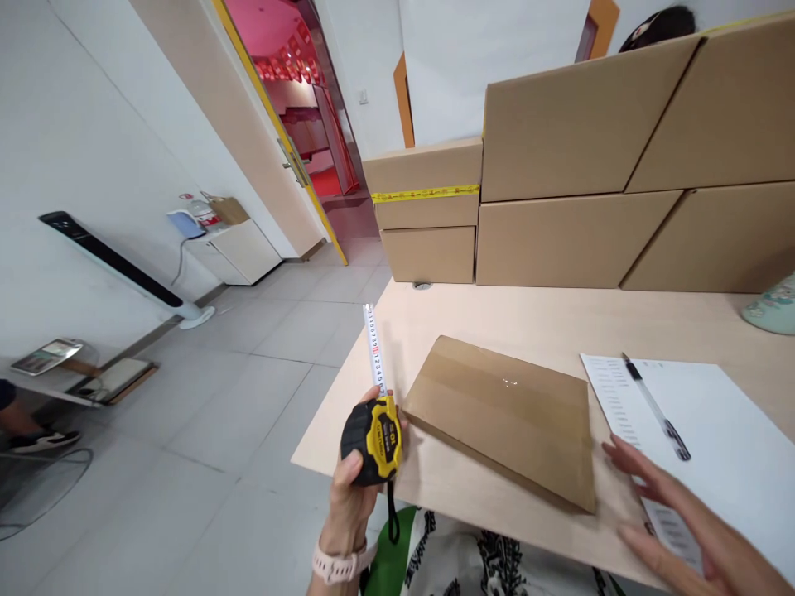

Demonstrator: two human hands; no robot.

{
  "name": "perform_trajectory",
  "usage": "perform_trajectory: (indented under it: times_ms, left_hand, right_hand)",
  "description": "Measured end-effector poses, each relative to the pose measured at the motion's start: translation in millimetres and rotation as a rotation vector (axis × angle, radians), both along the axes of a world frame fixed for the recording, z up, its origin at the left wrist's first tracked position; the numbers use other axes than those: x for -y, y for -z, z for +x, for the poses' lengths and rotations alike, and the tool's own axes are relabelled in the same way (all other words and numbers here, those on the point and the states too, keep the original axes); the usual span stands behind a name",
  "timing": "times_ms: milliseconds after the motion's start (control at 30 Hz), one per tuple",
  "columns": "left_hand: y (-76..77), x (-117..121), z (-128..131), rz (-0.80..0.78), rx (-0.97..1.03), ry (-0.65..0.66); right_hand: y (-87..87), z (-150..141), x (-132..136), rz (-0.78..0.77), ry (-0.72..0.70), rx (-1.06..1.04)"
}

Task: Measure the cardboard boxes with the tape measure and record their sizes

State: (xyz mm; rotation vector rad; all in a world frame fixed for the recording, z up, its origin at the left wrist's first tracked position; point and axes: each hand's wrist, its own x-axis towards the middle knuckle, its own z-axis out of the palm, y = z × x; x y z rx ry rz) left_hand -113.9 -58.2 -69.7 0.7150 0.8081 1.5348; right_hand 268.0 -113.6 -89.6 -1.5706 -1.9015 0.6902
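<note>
My left hand (354, 488) is closed around a black and yellow tape measure (382, 437), near the table's left edge. A short length of white blade (374, 348) sticks out of it, pointing away from me, and a black wrist strap hangs below. Just right of the tape lies a flat brown cardboard box (506, 418) on the table. My right hand (676, 505), fingers apart and holding nothing, hovers off the box's right side, over the edge of some white papers (714, 414). A black-capped pen (657, 406) rests on those papers.
Stacked cardboard boxes (577, 240) wall off the back of the pale wooden table (435, 310). A green floral object (773, 306) stands at the right. Across the tiled floor are a tower fan (118, 261), a white cabinet (239, 252) and an open door (291, 165). Someone's shoe shows at far left.
</note>
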Motion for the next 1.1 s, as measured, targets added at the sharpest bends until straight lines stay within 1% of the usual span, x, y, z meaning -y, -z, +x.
perform_trajectory:
  times_ms: [67, 167, 233, 333, 433, 533, 567, 633, 700, 733, 800, 900, 967, 1000, 1100]
  left_hand:
    - [1.3, -5.9, 6.2, 0.02, 0.06, 0.029]
    - [-4.3, -11.3, 11.2, 0.046, 0.117, 0.047]
    - [-14.2, -12.7, 11.9, 0.073, 0.099, 0.06]
    - [-35.9, -15.5, 13.2, 0.15, 0.044, 0.074]
    - [-56.9, -24.2, 18.4, 0.25, 0.033, 0.077]
    - [-70.4, -33.6, 26.2, 0.288, 0.023, 0.086]
    - [-73.3, -34.4, 28.5, 0.292, 0.019, 0.084]
    - [-77.7, -30.4, 31.9, 0.303, 0.014, 0.078]
    - [-80.7, -19.2, 34.2, 0.319, 0.009, 0.099]
    - [-81.9, -12.0, 35.2, 0.323, 0.002, 0.125]
    - [-83.3, 2.3, 37.6, 0.295, -0.02, 0.216]
    - [-83.0, 16.9, 42.5, 0.192, -0.032, 0.462]
    - [-81.9, 20.9, 45.9, 0.134, -0.018, 0.624]
    - [-81.4, 21.7, 47.5, 0.112, -0.003, 0.678]
    - [-81.9, 22.0, 51.1, 0.039, 0.074, 0.734]
  right_hand:
    - [4.0, -18.4, 7.4, 0.05, -0.008, 0.07]
    - [-2.9, -45.8, 8.2, 0.149, -0.021, 0.148]
    - [-12.2, -55.9, 6.9, 0.198, -0.006, 0.214]
    - [-25.8, -54.0, 0.2, 0.244, 0.033, 0.288]
    - [-35.2, -40.4, -20.5, 0.329, 0.119, 0.325]
    - [-42.3, -29.3, -53.5, 0.48, 0.227, 0.408]
    - [-44.9, -27.6, -64.8, 0.537, 0.232, 0.425]
    - [-51.7, -27.5, -84.5, 0.63, 0.179, 0.42]
    - [-60.9, -29.9, -98.5, 0.665, 0.145, 0.395]
    - [-66.2, -31.2, -103.3, 0.65, 0.16, 0.385]
    - [-77.1, -32.4, -109.2, 0.55, 0.231, 0.355]
    - [-88.7, -28.8, -111.6, 0.325, 0.281, 0.256]
    - [-90.6, -23.8, -110.8, 0.209, 0.268, 0.184]
    - [-90.1, -21.2, -110.0, 0.17, 0.26, 0.154]
    - [-86.5, -14.5, -108.1, 0.112, 0.239, 0.093]
